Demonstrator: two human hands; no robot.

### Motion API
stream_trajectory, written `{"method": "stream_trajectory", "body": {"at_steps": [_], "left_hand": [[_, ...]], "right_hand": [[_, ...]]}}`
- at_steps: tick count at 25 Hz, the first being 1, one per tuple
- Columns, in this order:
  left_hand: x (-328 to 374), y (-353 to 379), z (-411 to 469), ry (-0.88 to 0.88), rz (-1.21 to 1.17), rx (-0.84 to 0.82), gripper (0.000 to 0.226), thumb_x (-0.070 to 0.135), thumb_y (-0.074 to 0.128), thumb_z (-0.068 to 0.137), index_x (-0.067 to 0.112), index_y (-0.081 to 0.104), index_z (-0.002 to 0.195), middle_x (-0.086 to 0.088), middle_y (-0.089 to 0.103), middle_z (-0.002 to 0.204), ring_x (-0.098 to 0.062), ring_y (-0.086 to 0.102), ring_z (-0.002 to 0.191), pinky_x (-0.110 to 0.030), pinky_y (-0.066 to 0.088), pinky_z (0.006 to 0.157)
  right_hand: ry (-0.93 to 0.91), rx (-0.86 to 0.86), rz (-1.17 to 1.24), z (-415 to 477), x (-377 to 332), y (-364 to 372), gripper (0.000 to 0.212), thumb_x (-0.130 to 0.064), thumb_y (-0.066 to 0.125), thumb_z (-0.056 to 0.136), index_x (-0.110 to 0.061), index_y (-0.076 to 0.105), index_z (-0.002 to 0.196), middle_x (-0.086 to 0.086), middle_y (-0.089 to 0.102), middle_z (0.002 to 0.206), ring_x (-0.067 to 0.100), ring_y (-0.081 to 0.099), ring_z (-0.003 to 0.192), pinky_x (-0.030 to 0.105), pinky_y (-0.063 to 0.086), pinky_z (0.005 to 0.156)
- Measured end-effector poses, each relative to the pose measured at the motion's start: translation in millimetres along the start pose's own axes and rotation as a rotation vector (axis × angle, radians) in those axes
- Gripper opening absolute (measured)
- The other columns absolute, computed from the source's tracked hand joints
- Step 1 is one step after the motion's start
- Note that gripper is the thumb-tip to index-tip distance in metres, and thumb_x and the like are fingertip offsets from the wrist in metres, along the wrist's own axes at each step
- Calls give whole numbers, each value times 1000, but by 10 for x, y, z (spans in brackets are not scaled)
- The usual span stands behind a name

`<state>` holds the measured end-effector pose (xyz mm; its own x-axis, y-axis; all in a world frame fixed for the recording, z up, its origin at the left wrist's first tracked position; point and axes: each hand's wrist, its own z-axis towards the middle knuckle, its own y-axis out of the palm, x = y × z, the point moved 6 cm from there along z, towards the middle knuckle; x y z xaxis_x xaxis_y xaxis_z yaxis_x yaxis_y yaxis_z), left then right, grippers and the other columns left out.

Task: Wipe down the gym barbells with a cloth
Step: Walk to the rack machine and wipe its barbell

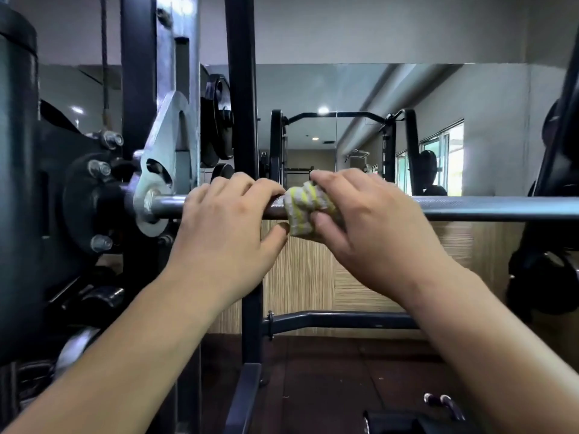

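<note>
Mirrored wall [344, 89] ahead, my left hand [225, 220] grips the grey steel barbell [485, 208], right hand [376, 220] clamping yellow-striped cloth [305, 205] round it mid-wipe; next, probably slide toward three o'clock.

We're looking at the black rack [241, 120] standing on the dark floor [329, 371], its low crossbar [344, 319] running off right on the far side. Up on the rack, the barbell [485, 208] lies level, its left end meeting the silver hook plate [166, 145].
</note>
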<state>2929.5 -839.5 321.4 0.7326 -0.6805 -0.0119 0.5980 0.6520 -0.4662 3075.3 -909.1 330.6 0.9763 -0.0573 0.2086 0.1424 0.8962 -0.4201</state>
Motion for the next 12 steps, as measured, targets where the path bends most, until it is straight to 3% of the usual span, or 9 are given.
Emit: {"method": "stream_trajectory", "body": {"at_steps": [4,8,12], "left_hand": [[4,-42,57,-48,-65,-51,30,53,50,81,44,51,109,18,52,99,-11,47,96,-39,37,96],[6,-69,189,-139,-82,-188,34,56,52,71,44,55,103,20,54,97,-11,51,97,-38,37,93],[3,-93,277,-280,-106,-309,38,55,56,63,45,59,99,22,54,97,-10,54,100,-44,35,103]], "right_hand": [[-11,-55,-2,54,-20,11,56,-42,51,87,-17,56,137,6,66,113,31,61,97,47,54,80],[-50,-172,60,182,-11,34,60,-43,57,79,-19,60,135,5,67,112,32,65,94,47,56,74],[11,-270,105,263,40,53,56,-41,59,75,-18,69,126,4,71,107,30,70,87,43,57,67]]}}
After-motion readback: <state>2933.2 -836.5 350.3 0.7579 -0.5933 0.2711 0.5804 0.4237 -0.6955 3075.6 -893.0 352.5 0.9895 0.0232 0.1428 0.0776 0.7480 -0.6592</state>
